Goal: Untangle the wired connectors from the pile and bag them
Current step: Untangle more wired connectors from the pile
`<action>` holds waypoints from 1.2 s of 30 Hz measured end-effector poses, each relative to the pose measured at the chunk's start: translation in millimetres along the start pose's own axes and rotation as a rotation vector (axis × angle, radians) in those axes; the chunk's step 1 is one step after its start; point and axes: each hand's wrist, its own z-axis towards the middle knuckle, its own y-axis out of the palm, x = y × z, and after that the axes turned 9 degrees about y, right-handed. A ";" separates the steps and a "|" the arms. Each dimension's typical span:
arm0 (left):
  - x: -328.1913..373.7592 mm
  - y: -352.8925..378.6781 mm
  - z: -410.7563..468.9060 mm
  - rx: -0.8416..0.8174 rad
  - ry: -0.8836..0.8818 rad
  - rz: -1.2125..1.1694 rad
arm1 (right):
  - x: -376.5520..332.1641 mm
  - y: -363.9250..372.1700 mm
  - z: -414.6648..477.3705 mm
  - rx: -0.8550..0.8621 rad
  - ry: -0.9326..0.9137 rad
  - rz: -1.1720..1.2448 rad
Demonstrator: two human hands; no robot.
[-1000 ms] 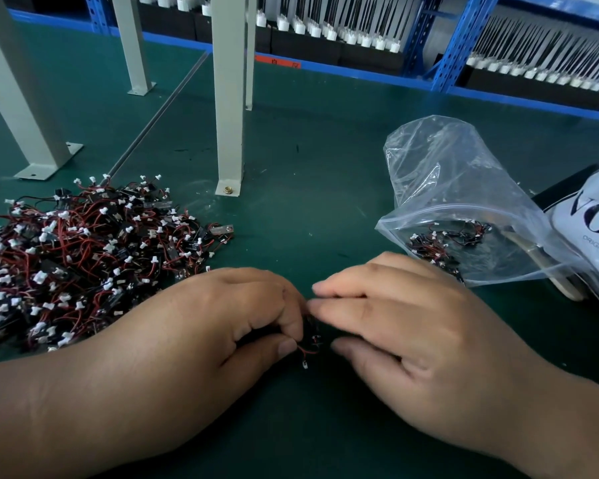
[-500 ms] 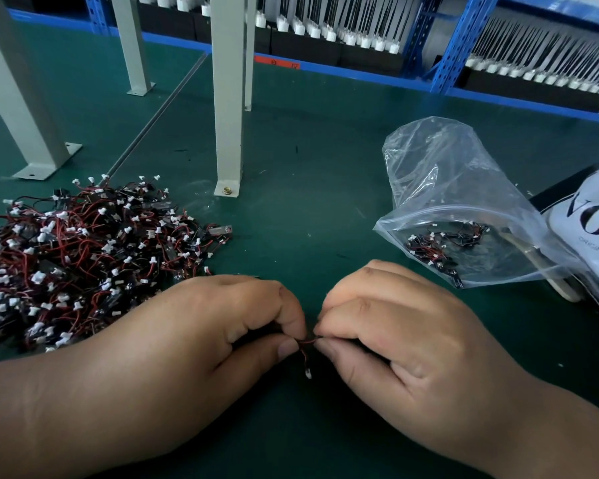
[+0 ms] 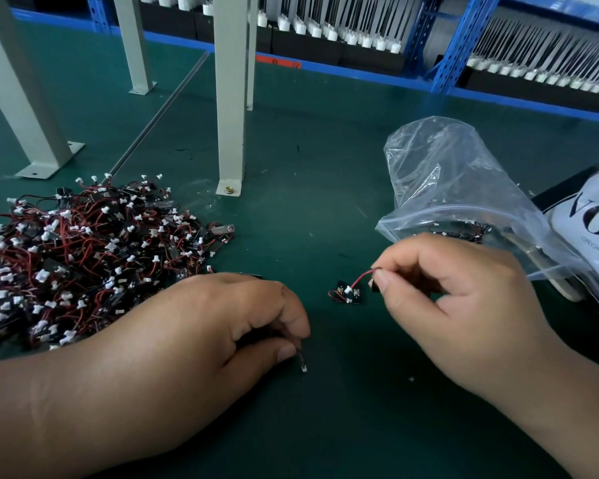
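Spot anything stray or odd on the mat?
A small white fleck lies loose on the green mat beside the right hand, apart from the pile and the bag; too small to identify. Nothing else stands out.

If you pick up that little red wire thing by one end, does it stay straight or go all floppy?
Probably floppy: the thin red-and-black wired connector curves down from where the right hand pinches it. Probably very light too, since a fingertip pinch is enough to hold it. It may snag easily, as the tangled pile of red-wired connectors suggests.
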 end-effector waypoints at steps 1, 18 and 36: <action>-0.1 -0.6 -0.4 -0.012 -0.003 0.003 | 1.4 0.4 0.8 -0.017 0.089 0.020; -3.3 3.7 -0.8 0.017 0.000 0.021 | 26.2 7.8 6.0 -0.188 0.394 -0.141; -3.2 1.6 0.1 -0.030 -0.008 0.021 | 15.0 9.6 5.8 -0.242 0.346 -0.315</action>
